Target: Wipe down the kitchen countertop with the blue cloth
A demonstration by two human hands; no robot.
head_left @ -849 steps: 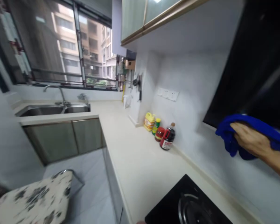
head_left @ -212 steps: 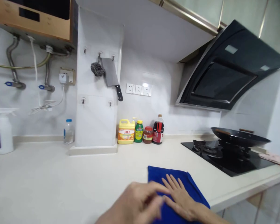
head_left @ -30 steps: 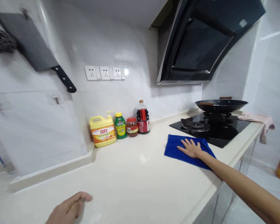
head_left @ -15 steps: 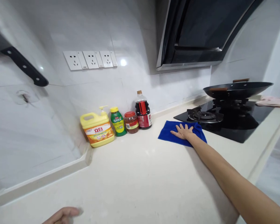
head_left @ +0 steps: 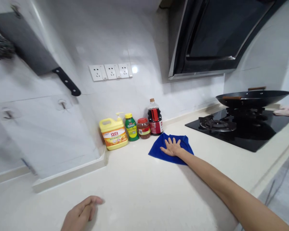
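My right hand (head_left: 171, 148) lies flat with fingers spread on a blue cloth (head_left: 162, 150) on the cream countertop (head_left: 144, 189), just in front of a dark sauce bottle (head_left: 155, 117). My left hand (head_left: 80, 214) rests on the countertop at the near edge, fingers loosely curled, holding nothing. Beside the sauce bottle stand a red-lidded jar (head_left: 143, 128), a green bottle (head_left: 131, 127) and a yellow detergent jug (head_left: 113, 133), all against the wall.
A black gas hob (head_left: 240, 131) with a wok (head_left: 252, 96) sits to the right under a black range hood (head_left: 216, 35). A cleaver (head_left: 36, 56) hangs on the wall at left. Wall sockets (head_left: 110, 71) are above the bottles. A pink cloth (head_left: 287, 111) lies beyond the hob.
My right hand has slid the blue cloth leftward along the counter, from beside the hob to in front of the sauce bottle. My left hand stays resting near the counter's front edge.
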